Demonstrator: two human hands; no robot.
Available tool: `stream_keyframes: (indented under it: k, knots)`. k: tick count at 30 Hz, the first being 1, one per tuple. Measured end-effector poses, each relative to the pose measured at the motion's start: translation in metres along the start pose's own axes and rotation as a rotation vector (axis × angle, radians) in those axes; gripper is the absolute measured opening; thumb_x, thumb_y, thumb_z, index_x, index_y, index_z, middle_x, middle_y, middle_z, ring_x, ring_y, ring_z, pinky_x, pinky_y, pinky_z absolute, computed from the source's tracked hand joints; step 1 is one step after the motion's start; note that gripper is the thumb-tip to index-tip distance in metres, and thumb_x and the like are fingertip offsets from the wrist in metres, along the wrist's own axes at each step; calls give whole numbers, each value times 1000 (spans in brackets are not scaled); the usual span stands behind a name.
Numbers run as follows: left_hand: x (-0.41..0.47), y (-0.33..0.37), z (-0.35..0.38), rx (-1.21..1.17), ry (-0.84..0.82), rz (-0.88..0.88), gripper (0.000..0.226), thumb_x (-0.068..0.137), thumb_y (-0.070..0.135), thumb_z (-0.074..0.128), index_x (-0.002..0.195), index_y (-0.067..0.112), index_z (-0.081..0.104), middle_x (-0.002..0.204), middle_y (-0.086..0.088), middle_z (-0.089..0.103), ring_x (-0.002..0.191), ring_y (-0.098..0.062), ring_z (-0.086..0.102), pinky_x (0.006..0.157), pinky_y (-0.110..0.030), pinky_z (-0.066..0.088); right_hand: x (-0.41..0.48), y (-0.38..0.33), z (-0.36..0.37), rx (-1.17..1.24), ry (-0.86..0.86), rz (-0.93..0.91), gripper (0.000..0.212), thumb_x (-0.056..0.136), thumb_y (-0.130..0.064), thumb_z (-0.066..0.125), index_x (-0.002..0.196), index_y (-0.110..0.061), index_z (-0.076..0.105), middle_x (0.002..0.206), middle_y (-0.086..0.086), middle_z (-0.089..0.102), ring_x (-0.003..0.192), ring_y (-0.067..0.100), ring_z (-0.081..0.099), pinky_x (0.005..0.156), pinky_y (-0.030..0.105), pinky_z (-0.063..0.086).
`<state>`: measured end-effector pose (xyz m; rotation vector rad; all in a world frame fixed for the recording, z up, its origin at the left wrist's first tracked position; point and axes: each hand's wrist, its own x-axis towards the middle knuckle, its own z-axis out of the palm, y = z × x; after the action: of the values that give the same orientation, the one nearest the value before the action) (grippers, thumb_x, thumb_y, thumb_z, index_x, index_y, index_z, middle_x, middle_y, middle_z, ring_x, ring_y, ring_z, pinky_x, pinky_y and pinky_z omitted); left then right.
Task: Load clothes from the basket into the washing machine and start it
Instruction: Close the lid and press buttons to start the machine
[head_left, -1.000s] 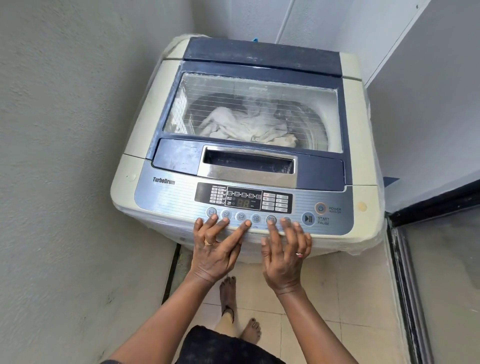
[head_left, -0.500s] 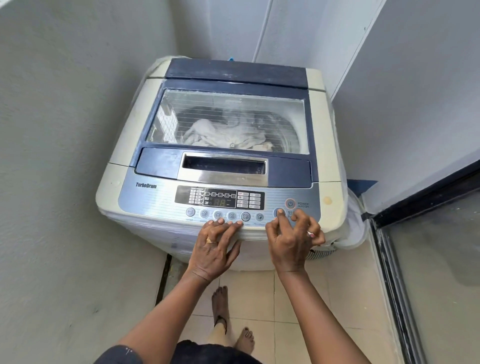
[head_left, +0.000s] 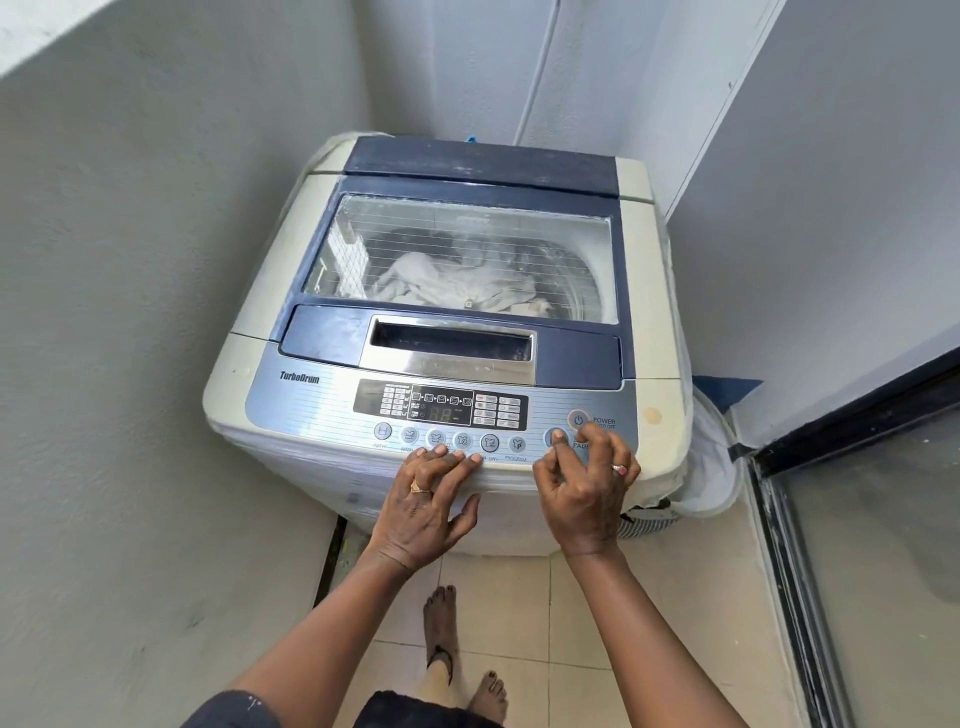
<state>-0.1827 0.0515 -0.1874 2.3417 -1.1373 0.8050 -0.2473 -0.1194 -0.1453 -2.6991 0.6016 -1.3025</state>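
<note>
Two hands rest at the front edge of the washing machine (head_left: 270, 291), and the step in hand looks to be the last one: starting the cycle. The right hand (head_left: 584, 488) has its index finger stretched out with the tip on the start/pause button (head_left: 555, 437), the other fingers curled loosely and gripping nothing. The left hand (head_left: 423, 493) lies flat with fingers spread, its tips on the panel's lower rim just below the row of round buttons (head_left: 449, 441), holding nothing either. Whether the button has actually been pressed home cannot be told; digits glow faintly on the display (head_left: 441, 414), too dim to read. The next move probably calls for one firm push straight down and a glance at the display to confirm the cycle runs, taking care not to brush the power button (head_left: 577, 420) just beside it. The lid (head_left: 467, 260) is shut, and through its clear window pale clothes (head_left: 457, 286) lie heaped in the drum. A basket is not clearly in view; a white mesh bag (head_left: 711, 467) hangs beside the machine's right flank
</note>
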Motion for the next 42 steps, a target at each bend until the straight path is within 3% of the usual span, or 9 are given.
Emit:
stream_keyframes:
  k: [8, 13, 16, 20, 25, 28, 32, 37, 42]
  knots:
    - [14, -22, -20, -112, 19, -8, 43, 96, 39, 34, 125, 9, 43, 109, -6, 42, 98, -20, 47, 114, -28, 22, 11, -21, 6, 167, -22, 22, 16, 77, -1, 54, 70, 2, 68, 83, 16, 66, 85, 22, 51, 82, 35, 45]
    - [44, -50, -33, -126, 62, -109, 42, 97, 40, 32, 120, 6, 43, 108, -8, 46, 96, -20, 46, 93, -33, 37, 30, -46, 15, 372, -31, 134, 23, 87, -4, 49, 81, 7, 69, 88, 18, 68, 86, 22, 58, 79, 32, 50]
    - [56, -65, -41, -217, 23, -305, 39, 93, 30, 40, 121, 3, 49, 104, -17, 61, 96, -19, 49, 87, -24, 38, 36, -51, 18, 479, -23, 231, 33, 95, -14, 46, 88, 9, 69, 92, 20, 69, 91, 19, 57, 82, 28, 48]
    - [74, -73, -54, -416, -56, -608, 52, 94, 36, 29, 123, 4, 58, 119, -13, 63, 112, -20, 55, 91, -18, 37, 39, -50, 17, 585, -38, 389, 41, 97, -22, 41, 93, 8, 69, 95, 18, 70, 92, 16, 59, 88, 10, 42]
    - [92, -85, -57, -706, -62, -762, 49, 97, 45, 26, 114, 20, 65, 99, -2, 73, 99, -14, 69, 92, -42, 51, 48, -45, 15, 812, -79, 706, 38, 92, -34, 38, 95, -11, 69, 93, 1, 69, 90, 15, 64, 87, 32, 50]
    - [93, -89, -51, -813, -39, -812, 45, 96, 45, 27, 110, 24, 64, 98, -1, 72, 94, -17, 71, 90, -46, 53, 54, -40, 21, 925, -86, 832, 35, 89, -41, 42, 90, -17, 68, 86, -8, 70, 87, 19, 66, 86, 37, 53]
    - [88, -90, -47, -815, -25, -775, 47, 98, 48, 28, 111, 19, 64, 99, -6, 72, 94, -18, 71, 87, -46, 53, 49, -41, 22, 903, -64, 765, 27, 93, -35, 41, 88, -27, 66, 87, -11, 71, 89, 23, 67, 85, 39, 53]
    - [86, -98, -45, -904, -38, -740, 59, 93, 63, 26, 113, 22, 63, 103, -3, 70, 97, -20, 70, 89, -42, 53, 43, -43, 22, 768, -85, 613, 39, 96, -25, 38, 94, -2, 69, 96, 1, 68, 91, 13, 65, 83, 33, 53]
    - [86, -100, -45, -944, -37, -739, 68, 92, 66, 22, 115, 16, 62, 106, -1, 69, 98, -21, 70, 90, -42, 53, 43, -44, 24, 731, -119, 549, 39, 96, -22, 38, 94, 2, 70, 98, -2, 67, 92, -1, 63, 83, 28, 52]
